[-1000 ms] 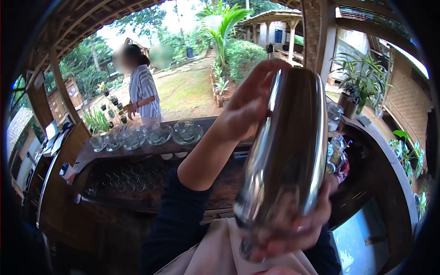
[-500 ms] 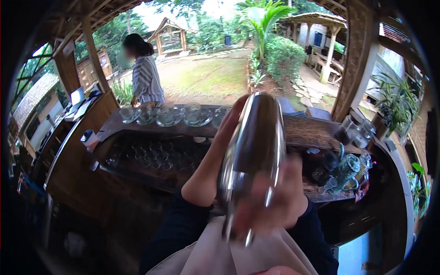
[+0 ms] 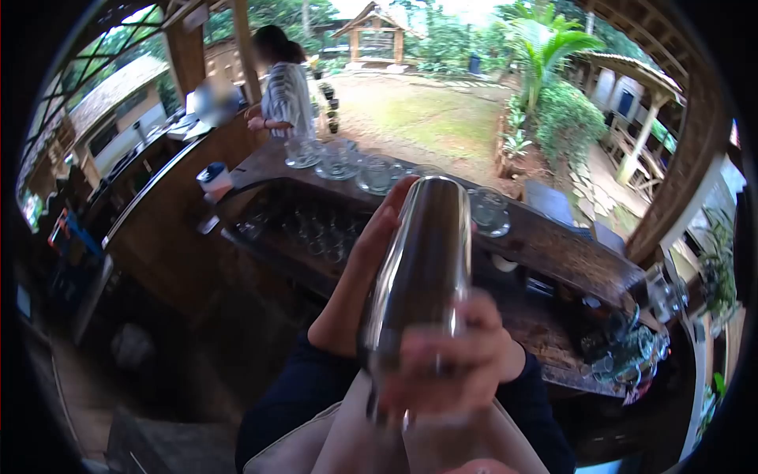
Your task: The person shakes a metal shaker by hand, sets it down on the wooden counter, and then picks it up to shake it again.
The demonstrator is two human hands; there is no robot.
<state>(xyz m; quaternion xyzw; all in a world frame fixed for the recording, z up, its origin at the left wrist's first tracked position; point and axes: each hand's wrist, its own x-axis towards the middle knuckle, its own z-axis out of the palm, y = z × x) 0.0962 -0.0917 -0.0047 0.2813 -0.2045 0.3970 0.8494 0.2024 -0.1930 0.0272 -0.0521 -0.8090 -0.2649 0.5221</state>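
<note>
A shiny metal cocktail shaker (image 3: 422, 261) is held up in front of my chest, tilted with its far end raised. My left hand (image 3: 380, 225) grips its upper part from the left and behind, most of the fingers hidden by the metal. Wrapped round the lower end is my right hand (image 3: 454, 355), its fingers smeared by motion. Just beyond the shaker, glass cups on saucers (image 3: 380, 174) stand in a row along the wooden counter (image 3: 553, 249).
A person in a striped shirt (image 3: 288, 99) stands at the counter's far left. Under the counter top, a shelf holds several glasses (image 3: 316, 233). Clustered glassware (image 3: 639, 344) and jars (image 3: 667, 292) stand at the right. A lidded cup (image 3: 213, 182) sits at the left.
My view has swung left, so the counter now runs slantwise. Both hands still grip the shaker, which appears shorter and tilted differently. The person at the far left has turned toward the left counter.
</note>
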